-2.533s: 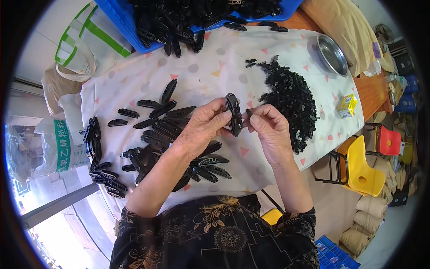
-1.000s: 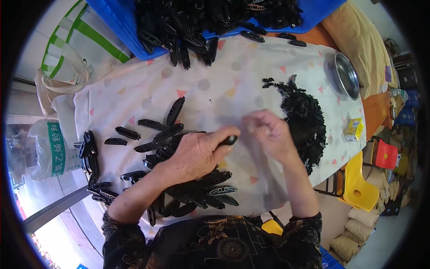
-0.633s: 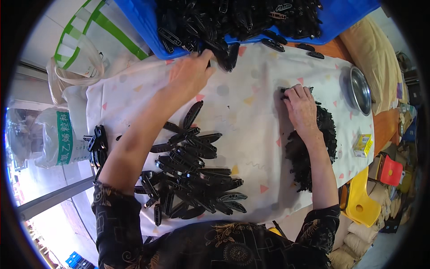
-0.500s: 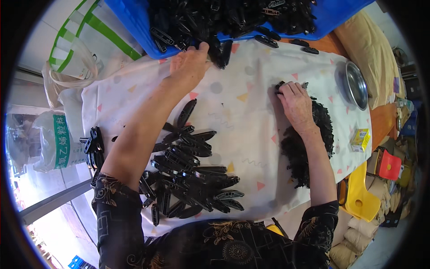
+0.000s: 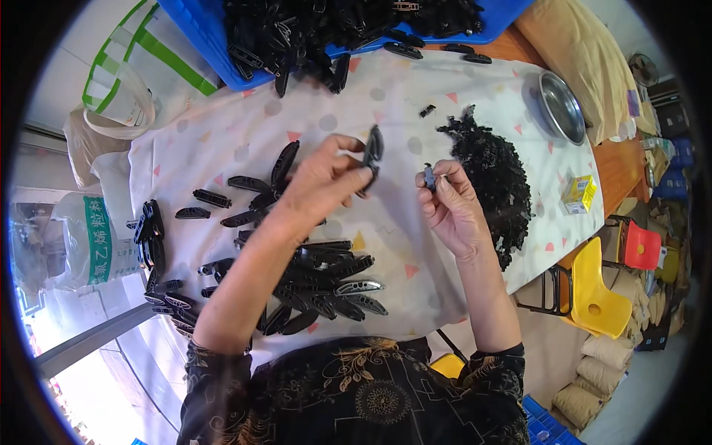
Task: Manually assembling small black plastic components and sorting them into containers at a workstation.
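Over the middle of the table my left hand point(image 5: 319, 178) pinches a long, curved black plastic part point(image 5: 374, 144), held nearly upright. Facing it, my right hand point(image 5: 458, 211) grips a small dark plastic piece point(image 5: 429, 177) between thumb and fingers. The two parts are apart, with a short gap between them. Beyond my right hand lies a heap of small black pieces point(image 5: 493, 185), one loose piece point(image 5: 427, 111) beside it. Under and around my left forearm, long black parts point(image 5: 326, 278) like the one I hold lie in a loose pile.
A blue bin point(image 5: 200, 37) full of long black parts stands at the far side. The patterned tablecloth point(image 5: 400, 222) carries a metal bowl point(image 5: 561, 107) and a yellow box point(image 5: 578, 194) at right. More black parts point(image 5: 150, 237) lie along the left edge. Yellow chair point(image 5: 593, 289) at right.
My left hand has come back from the bin's edge with a long black part. My right hand has left the heap and moved nearer, holding a small piece.
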A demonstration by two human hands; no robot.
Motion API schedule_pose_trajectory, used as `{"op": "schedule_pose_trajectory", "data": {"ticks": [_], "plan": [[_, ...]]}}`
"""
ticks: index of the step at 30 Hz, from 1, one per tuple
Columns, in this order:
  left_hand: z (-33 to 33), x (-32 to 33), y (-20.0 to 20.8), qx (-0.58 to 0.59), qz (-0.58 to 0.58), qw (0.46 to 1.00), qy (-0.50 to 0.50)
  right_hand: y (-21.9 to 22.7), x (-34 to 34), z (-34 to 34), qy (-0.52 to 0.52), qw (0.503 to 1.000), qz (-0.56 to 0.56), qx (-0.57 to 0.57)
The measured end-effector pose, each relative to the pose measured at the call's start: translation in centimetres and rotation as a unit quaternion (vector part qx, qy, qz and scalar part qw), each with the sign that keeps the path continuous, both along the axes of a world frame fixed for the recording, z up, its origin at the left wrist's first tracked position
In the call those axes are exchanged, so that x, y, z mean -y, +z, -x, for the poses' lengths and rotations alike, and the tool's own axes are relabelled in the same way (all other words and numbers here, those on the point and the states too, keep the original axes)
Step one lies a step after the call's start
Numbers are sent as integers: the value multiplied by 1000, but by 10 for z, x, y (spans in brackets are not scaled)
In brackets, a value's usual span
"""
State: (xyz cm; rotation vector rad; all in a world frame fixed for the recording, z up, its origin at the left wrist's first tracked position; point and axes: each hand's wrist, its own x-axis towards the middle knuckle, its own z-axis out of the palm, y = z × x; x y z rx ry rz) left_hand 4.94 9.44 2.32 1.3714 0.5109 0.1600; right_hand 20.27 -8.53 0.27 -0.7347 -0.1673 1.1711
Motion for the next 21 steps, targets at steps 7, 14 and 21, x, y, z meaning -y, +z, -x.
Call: {"op": "schedule_pose_trajectory", "data": {"ticks": [7, 14, 21], "plan": [[6, 46, 12, 45, 136, 989, -33, 19, 15, 15, 0, 997, 21, 68], [4, 58, 11, 74, 131, 988, -26, 19, 17, 40, -113, 973, 65, 192], [0, 61, 4, 88, 85, 991, -44, 13, 11, 50, -106, 991, 36, 78]]}}
